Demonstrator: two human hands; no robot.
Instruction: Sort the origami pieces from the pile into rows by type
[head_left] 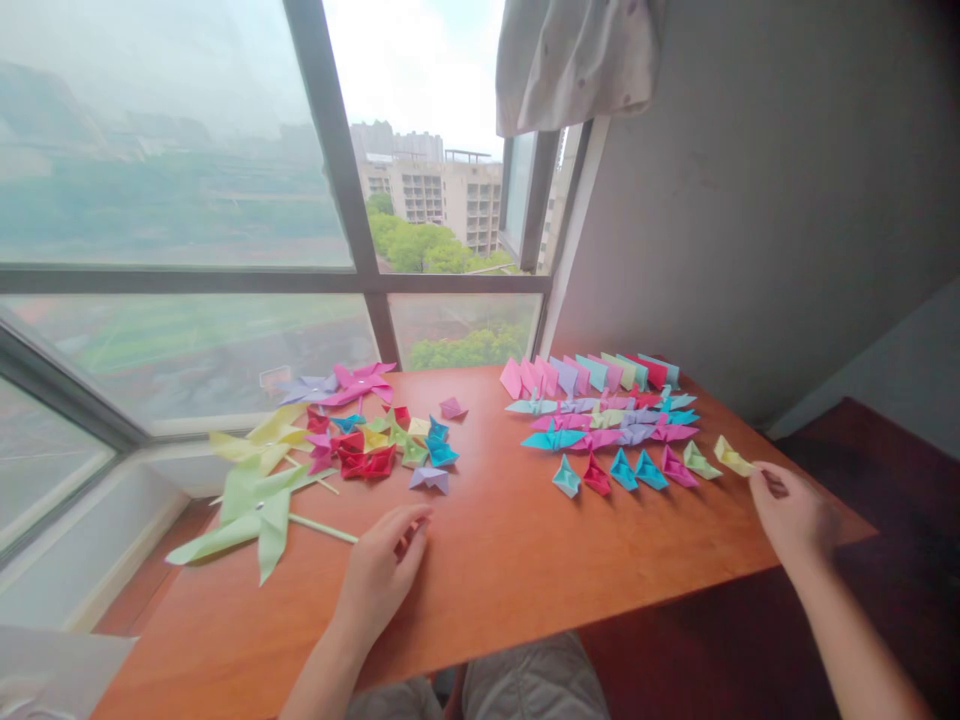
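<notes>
Left hand (381, 562), grip unclenched, rests while right hand (798, 515) pinches one yellow boat (730, 457) ending a row (651, 471) of seven.

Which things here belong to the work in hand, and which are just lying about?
Seemingly in use: yellow paper boat, touched by the right hand; row of boats beside it; loose folded pieces, likely.

Seemingly just lying about: pinwheels; paper cranes; folded papers behind them.
</notes>
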